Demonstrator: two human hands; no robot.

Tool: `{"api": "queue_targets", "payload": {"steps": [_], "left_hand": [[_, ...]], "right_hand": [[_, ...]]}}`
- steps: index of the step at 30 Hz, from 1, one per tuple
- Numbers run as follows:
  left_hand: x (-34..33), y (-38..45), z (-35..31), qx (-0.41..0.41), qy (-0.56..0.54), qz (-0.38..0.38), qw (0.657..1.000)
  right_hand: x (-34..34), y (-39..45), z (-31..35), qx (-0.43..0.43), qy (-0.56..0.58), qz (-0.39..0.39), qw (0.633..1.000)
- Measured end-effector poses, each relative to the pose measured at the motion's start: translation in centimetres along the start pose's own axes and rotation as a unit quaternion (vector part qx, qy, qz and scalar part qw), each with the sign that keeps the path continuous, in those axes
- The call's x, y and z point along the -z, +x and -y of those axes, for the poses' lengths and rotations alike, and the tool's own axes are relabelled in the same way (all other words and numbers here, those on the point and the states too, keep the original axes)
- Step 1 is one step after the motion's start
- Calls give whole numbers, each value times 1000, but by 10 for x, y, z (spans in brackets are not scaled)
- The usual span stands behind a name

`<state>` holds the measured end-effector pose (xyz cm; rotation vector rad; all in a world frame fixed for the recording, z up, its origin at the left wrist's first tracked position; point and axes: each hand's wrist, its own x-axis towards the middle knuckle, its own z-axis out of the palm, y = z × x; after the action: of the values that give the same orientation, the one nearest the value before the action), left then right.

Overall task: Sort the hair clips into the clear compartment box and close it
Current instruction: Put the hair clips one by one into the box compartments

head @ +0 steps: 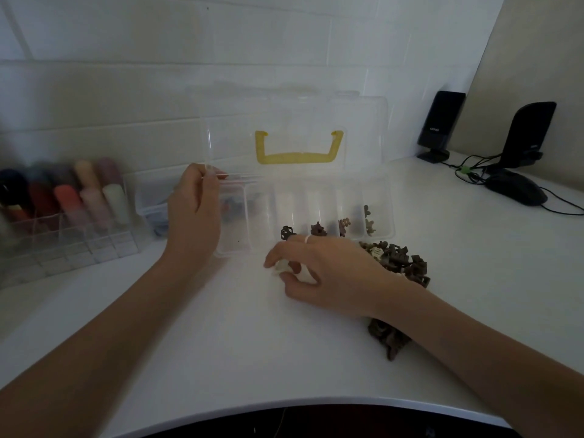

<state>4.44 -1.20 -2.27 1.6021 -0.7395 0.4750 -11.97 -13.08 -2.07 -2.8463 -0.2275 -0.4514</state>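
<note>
Left of the compartment box (303, 213), your organizer's tubes (79, 197) smear into blur; your right hand (328, 273) hides part of the clip pile (401, 260).

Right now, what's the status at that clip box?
Left hand grips open box at its left end. Right hand pinches a pale clip. Brown clip pile waits beside it.

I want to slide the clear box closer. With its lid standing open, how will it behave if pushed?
The clear compartment box looks thin-walled and nearly empty, so probably light and easy to slide. Its upright lid may swing or tip it back; the left hand at the lid's corner probably steadies it.
</note>
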Motion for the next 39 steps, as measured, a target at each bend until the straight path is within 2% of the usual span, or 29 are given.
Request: {"api": "queue_targets", "payload": {"steps": [3, 5, 8, 10, 12, 15, 18, 20, 22, 27, 32, 39], "left_hand": [[-1, -2, -3, -4, -7, 4, 1000], [-1, -3, -7, 6, -15, 7, 1000], [-1, -3, -8, 6, -14, 8, 1000], [0, -3, -7, 5, -18, 12, 1000], [1, -2, -4, 1, -9, 11, 1000], [0, -1, -1, 3, 0, 4, 1000], [-1, 0, -1, 4, -1, 3, 1000], [-1, -1, -4, 10, -11, 8, 1000], [-2, -2, -6, 11, -15, 11, 1000], [-1, -1, -3, 4, -8, 8, 1000], [0, -1, -4, 7, -9, 8, 1000], [0, -2, -4, 10, -3, 9, 1000]], "right_hand": [[5, 11, 7, -33, 38, -97, 994], [7, 23, 11, -38, 14, -138, 990], [6, 40, 10, -57, -34, -140, 988], [9, 41, 6, -58, -7, -128, 990], [20, 33, 0, -42, 76, -94, 992], [43, 8, -16, -53, 164, 22, 985], [63, -15, -31, -128, 162, 143, 968], [72, -22, -33, -184, 158, 238, 941], [76, -24, -30, -204, 148, 290, 923], [75, -24, -20, -208, 70, 313, 924], [78, -26, -19, -268, 71, 325, 904], [69, -23, -23, -258, 66, 280, 922]]}}
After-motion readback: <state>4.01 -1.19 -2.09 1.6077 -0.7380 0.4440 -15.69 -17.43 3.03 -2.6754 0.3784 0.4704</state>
